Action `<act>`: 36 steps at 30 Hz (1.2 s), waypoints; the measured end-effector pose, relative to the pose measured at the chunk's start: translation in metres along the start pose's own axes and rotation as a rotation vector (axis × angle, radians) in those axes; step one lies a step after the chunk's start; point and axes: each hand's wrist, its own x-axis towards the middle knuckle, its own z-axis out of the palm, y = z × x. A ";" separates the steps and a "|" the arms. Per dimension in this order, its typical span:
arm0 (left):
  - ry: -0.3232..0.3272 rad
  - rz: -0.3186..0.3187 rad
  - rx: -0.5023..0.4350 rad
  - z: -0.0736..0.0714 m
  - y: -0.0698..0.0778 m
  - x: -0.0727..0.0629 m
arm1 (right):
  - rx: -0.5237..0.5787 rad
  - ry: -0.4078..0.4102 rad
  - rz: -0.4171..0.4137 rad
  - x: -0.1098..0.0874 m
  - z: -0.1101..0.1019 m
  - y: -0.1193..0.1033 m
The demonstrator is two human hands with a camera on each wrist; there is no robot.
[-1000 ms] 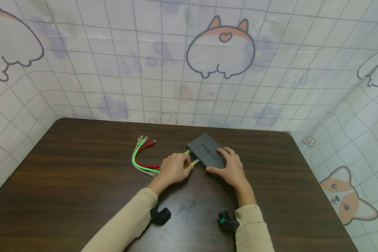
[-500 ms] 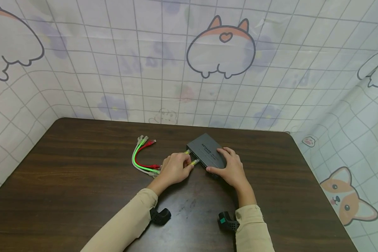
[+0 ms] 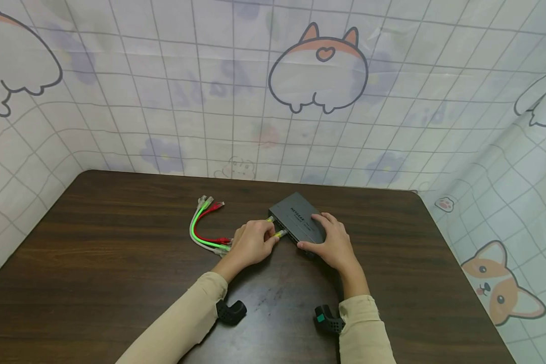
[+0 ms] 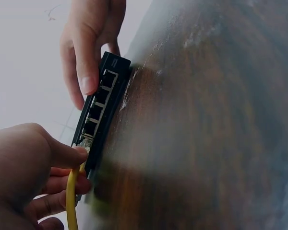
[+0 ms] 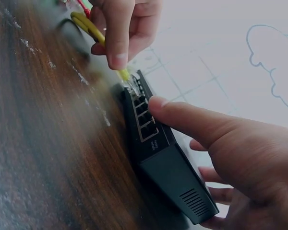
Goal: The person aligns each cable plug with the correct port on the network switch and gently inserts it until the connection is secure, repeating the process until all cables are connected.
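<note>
A grey NETGEAR network switch (image 3: 296, 215) sits on the table, its row of ports turned toward my left hand. Between thumb and fingers, my left hand (image 3: 254, 241) pinches a yellow Ethernet cable (image 4: 71, 201) just behind its clear plug (image 5: 131, 86). That plug is at a port near one end of the row; how deep it sits cannot be told. Another yellow cable end (image 3: 270, 219) meets the switch farther back. My right hand (image 3: 332, 242) holds the switch, thumb at the port-side edge and fingers over the top and far side. Several ports beside the plug are bare.
Left of the switch lie a red cable (image 3: 205, 238), a green cable (image 3: 193, 227) and a grey-white cable (image 3: 197, 243), partly behind my left hand. The brown wooden table (image 3: 118, 263) ends at a patterned curtain (image 3: 236, 101).
</note>
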 end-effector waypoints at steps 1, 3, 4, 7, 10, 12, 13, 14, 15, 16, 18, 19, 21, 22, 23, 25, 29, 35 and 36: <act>-0.005 -0.001 0.004 0.000 0.000 0.000 | -0.001 -0.001 -0.001 0.000 0.000 0.000; -0.017 -0.005 0.014 0.000 0.000 0.000 | -0.006 -0.002 -0.003 0.000 0.000 -0.001; -0.022 -0.007 0.018 -0.001 0.000 0.000 | -0.008 -0.002 -0.004 0.000 0.000 -0.002; -0.036 -0.010 0.033 -0.001 0.001 0.001 | -0.014 0.001 -0.007 -0.001 0.000 -0.003; -0.062 0.002 0.068 -0.001 0.003 0.002 | -0.002 0.008 -0.001 -0.001 0.000 -0.003; -0.081 0.025 0.107 -0.001 0.004 0.004 | 0.006 0.015 0.007 -0.001 0.000 -0.002; -0.090 0.038 0.128 0.000 0.005 0.005 | 0.012 0.020 0.011 -0.002 0.000 -0.001; -0.095 0.049 0.144 0.000 0.005 0.005 | 0.015 0.023 0.013 -0.002 0.001 -0.001; -0.097 0.058 0.158 0.000 0.005 0.006 | 0.016 0.024 0.015 -0.002 0.001 0.000; -0.094 0.063 0.164 0.001 0.005 0.006 | 0.015 0.024 0.016 -0.001 0.001 0.000; -0.092 0.063 0.159 0.001 0.005 0.007 | 0.012 0.022 0.018 -0.001 0.001 0.002; -0.090 0.061 0.156 0.001 0.005 0.007 | 0.011 0.020 0.018 -0.001 0.001 0.002; -0.086 0.061 0.139 0.000 0.005 0.006 | 0.008 0.016 0.020 -0.001 0.002 0.003; -0.084 0.062 0.135 0.000 0.005 0.006 | 0.006 0.015 0.021 -0.001 0.002 0.003; -0.082 0.063 0.132 0.000 0.004 0.006 | 0.005 0.014 0.023 -0.001 0.002 0.003; -0.074 0.060 0.125 0.000 0.004 0.005 | 0.001 0.013 0.025 0.000 0.003 0.004; -0.062 0.039 0.119 0.000 0.003 0.005 | -0.003 0.008 0.029 0.000 0.003 0.003; -0.054 0.026 0.117 -0.002 0.002 0.003 | -0.002 0.003 0.029 0.001 0.002 0.001; -0.051 0.025 0.117 -0.002 0.002 0.003 | -0.001 0.003 0.029 0.001 0.002 0.000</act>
